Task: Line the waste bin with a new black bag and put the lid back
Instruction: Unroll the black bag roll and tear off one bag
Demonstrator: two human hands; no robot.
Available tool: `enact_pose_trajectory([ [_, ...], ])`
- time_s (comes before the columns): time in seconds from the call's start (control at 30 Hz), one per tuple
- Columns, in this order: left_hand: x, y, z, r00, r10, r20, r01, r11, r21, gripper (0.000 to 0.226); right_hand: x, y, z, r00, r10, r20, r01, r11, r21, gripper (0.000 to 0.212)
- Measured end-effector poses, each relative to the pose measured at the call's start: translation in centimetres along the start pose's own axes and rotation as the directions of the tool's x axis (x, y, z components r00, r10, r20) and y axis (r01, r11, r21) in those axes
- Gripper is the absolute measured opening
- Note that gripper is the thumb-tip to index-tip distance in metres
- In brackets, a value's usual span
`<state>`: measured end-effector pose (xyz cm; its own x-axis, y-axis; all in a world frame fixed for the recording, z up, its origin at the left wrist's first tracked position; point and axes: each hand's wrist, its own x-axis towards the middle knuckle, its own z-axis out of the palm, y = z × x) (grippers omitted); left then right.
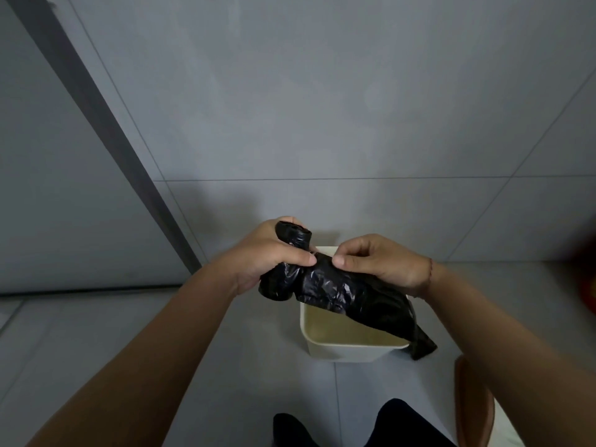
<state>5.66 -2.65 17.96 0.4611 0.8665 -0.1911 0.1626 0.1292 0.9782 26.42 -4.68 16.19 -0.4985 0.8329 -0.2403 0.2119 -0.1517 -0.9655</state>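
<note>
A person stands over an unlined cream waste bin (351,348), the left hand (264,256) wrapped around a roll of black bags (283,253) while the right hand (377,262) pinches the leading bag (361,301), apparently to tear it free at the perforation. The loose bag hangs over the bin's open mouth, ready to drop in. A brown-edged piece at lower right (464,401) may be the lid, though the view there is too partial to say.

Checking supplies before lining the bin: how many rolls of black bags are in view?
1. The black plastic bag roll is in the left hand; the right hand pulls one bag from it over the cream rectangular bin. Others may be out of view.
</note>
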Motion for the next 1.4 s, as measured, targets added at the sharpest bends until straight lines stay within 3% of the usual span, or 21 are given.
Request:
enact_pose_trajectory([
  [0.1,-0.1,0.1,-0.1,0.999,0.022,-0.029,-0.021,1.000,0.020,0.029,-0.4,-0.2,-1.0,0.998,-0.057,-0.014,0.057,0.997,0.060,0.014],
  [0.33,0.4,0.2,0.1,0.986,0.097,-0.138,-0.095,0.995,0.018,0.027,-0.7,-0.7,-1.3,0.984,-0.157,-0.089,0.154,0.987,-0.042,0.018],
  [0.5,0.8,-0.6,0.7,0.956,0.108,-0.274,-0.123,0.992,-0.038,0.027,-0.6,-0.8,-1.1,0.946,-0.225,-0.235,0.199,0.972,-0.127,0.020],
  [0.8,1.0,-1.2,2.0,0.917,0.099,-0.386,-0.186,0.963,-0.195,0.032,-0.7,-0.7,-0.8,0.887,-0.310,-0.343,0.232,0.940,-0.250,0.023],
  [1.03,0.0,1.0,2.0,0.915,0.233,-0.329,-0.298,0.941,-0.163,0.031,-1.1,-1.8,-0.7,0.895,-0.334,-0.295,0.276,0.935,-0.224,0.023],
  [1.2,-1.4,3.8,1.6,0.867,0.417,-0.274,-0.456,0.885,-0.097,0.029,-2.5,-4.7,-0.6,0.857,-0.429,-0.284,0.365,0.896,-0.252,0.021],
  [1.4,-2.0,5.3,1.4,0.809,0.521,-0.273,-0.551,0.833,-0.043,0.028,-3.9,-7.6,-0.5,0.806,-0.499,-0.319,0.429,0.863,-0.267,0.012],
])
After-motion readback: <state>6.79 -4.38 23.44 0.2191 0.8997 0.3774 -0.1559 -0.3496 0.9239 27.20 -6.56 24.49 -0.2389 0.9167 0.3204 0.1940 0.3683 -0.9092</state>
